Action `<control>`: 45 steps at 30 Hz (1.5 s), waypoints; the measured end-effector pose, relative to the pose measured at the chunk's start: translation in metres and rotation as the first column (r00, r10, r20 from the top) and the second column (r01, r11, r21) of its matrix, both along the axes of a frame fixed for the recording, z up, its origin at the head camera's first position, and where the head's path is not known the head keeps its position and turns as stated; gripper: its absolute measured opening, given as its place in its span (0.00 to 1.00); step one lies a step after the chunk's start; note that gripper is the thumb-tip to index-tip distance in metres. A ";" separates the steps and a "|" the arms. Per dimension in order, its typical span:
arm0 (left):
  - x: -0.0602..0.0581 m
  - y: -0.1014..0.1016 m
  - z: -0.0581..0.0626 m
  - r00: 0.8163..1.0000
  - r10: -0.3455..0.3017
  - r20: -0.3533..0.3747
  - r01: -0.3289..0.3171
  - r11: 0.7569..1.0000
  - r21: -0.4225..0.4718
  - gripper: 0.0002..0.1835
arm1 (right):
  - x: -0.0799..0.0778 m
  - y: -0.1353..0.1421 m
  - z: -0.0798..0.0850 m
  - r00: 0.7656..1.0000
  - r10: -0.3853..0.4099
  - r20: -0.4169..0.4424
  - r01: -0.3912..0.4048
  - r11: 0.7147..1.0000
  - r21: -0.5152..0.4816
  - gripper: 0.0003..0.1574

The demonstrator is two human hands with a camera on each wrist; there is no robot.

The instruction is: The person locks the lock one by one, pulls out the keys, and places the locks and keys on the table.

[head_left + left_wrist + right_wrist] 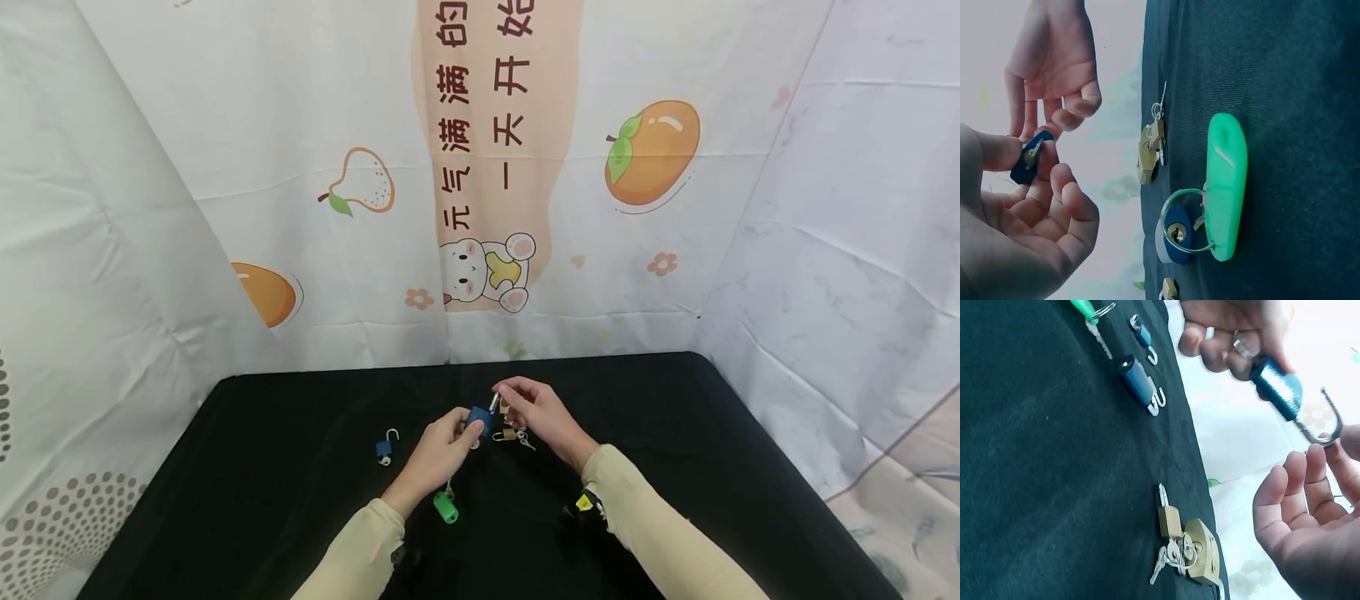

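My left hand [441, 448] grips the body of a blue padlock [479, 420] above the black cloth. A silver key [1034, 151] sits in its keyhole, partly hidden by fingers in the left wrist view. The lock's shackle [1337, 420] is open, one leg free of the body and the other in it. My right hand [546, 418] pinches the bend of that shackle between thumb and fingers. Below the left hand lies a green key tag [1227, 187] with a ring and key.
Another blue padlock [1135, 379] and a smaller blue one [384, 450] with raised shackle lie on the cloth at left. Beyond the hands lie a small brass padlock [1170, 522] with keys [1172, 553] and a larger brass padlock [1205, 553]. A printed curtain [360, 275] rises behind the table.
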State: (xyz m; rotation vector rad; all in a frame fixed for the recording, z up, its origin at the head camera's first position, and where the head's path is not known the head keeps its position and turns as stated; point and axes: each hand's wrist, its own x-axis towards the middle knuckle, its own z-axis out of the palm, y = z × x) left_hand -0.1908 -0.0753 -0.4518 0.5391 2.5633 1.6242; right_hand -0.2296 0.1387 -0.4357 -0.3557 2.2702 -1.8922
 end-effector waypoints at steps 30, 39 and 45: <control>0.014 0.013 0.013 0.998 -0.049 -0.041 0.055 0.987 0.154 0.16 | 0.009 -0.003 -0.002 0.914 0.007 -0.406 0.117 0.953 0.280 0.34; 0.017 0.013 0.012 0.995 -0.094 -0.017 0.095 0.971 0.219 0.15 | 0.010 0.000 0.002 0.844 0.057 -0.533 0.150 0.930 0.337 0.32; 0.020 0.014 0.012 0.995 -0.097 0.015 0.091 0.966 0.241 0.15 | 0.012 0.001 0.003 0.837 0.075 -0.543 0.130 0.935 0.330 0.31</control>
